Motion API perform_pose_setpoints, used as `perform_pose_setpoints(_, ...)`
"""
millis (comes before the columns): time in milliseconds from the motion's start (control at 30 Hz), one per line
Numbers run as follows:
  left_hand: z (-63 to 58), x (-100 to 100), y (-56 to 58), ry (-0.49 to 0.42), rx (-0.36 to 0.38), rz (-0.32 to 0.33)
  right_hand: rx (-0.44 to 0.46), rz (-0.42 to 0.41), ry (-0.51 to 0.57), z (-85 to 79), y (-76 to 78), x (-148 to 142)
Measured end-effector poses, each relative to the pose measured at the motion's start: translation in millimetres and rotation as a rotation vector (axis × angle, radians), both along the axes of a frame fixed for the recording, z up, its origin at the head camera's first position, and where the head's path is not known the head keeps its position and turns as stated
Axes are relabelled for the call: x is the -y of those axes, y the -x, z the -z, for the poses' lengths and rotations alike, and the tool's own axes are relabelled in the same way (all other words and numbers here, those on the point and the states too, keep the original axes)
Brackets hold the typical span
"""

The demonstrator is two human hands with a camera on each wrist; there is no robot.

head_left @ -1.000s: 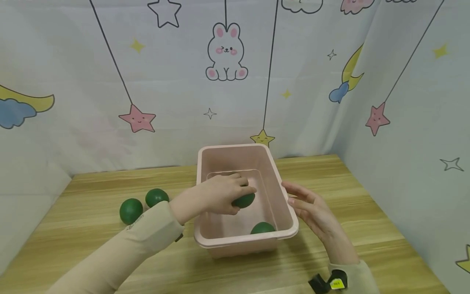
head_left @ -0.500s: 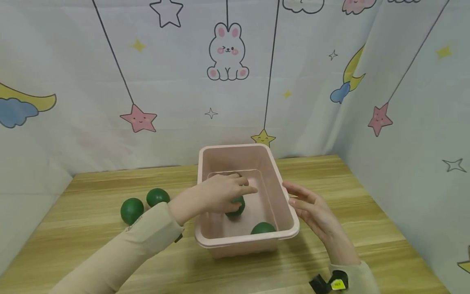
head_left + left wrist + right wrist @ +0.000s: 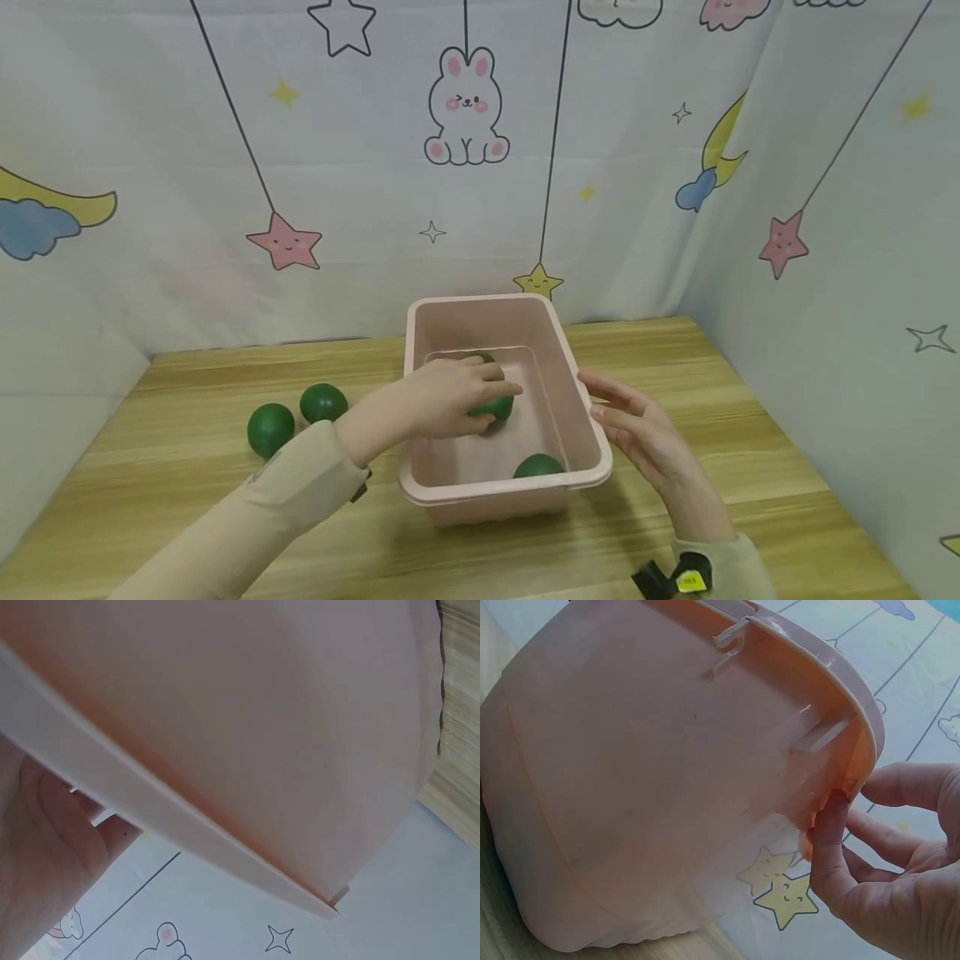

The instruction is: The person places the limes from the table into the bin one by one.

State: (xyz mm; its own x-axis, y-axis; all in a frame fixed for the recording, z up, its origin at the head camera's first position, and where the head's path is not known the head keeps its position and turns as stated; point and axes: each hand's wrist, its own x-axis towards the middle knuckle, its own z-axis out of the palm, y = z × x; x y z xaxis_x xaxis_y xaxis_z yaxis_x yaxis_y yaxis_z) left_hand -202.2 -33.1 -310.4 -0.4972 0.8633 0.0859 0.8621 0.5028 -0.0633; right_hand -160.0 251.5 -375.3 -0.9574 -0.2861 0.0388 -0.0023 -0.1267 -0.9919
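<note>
A pink plastic bin (image 3: 504, 493) stands on the wooden table. My left hand (image 3: 450, 396) reaches over its left rim, with fingers spread above a green ball (image 3: 501, 410); the index finger extends straight past it. Part of another green ball (image 3: 486, 357) shows behind those fingers, and a third green ball (image 3: 538, 467) sits at the near right corner, half covered by the front rim. My right hand (image 3: 648, 429) pinches the bin's right rim from outside. The right wrist view shows the thumb (image 3: 831, 840) against the rim's underside. In the left wrist view, the bin wall (image 3: 285, 735) hides the balls.
Two green balls, one further left (image 3: 271, 431) and one closer to the bin (image 3: 323, 403), lie on the table (image 3: 187, 500) beside my left forearm. A printed curtain (image 3: 360, 183) rises behind the table and along its right side.
The ball beneath my left hand drops toward the near left, then shifts back right and farther away. The hand hovers in nearly the same place, and my right hand keeps to the rim.
</note>
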Motion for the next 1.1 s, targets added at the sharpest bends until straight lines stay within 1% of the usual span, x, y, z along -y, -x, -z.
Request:
perform_pose_setpoints(67,0.1,1,-0.8,-0.006,0.001,-0.003,-0.002,-0.002,0.002,-0.7,-0.8,0)
perform_pose_setpoints(233,-0.5,4,-3.6,-0.014,-0.027,-0.005,-0.003,-0.005,0.01,-1.1,-1.6,1)
perform_pose_setpoints(367,-1.8,7,-6.3,-0.049,-0.016,-0.017,-0.006,-0.008,0.013,-0.9,-2.1,0)
perform_pose_setpoints(667,0.2,17,-10.4,-0.197,0.008,-0.064,0.0,-0.006,0.012,-1.0,-1.4,0)
perform_pose_setpoints(900,0.7,26,-15.4,-0.293,0.026,-0.121,0.0,-0.009,0.015,-3.1,-4.4,0)
perform_pose_setpoints(1100,4.9,36,-17.2,-0.377,0.028,-0.169,0.011,-0.005,0.008,-4.1,-5.4,-1)
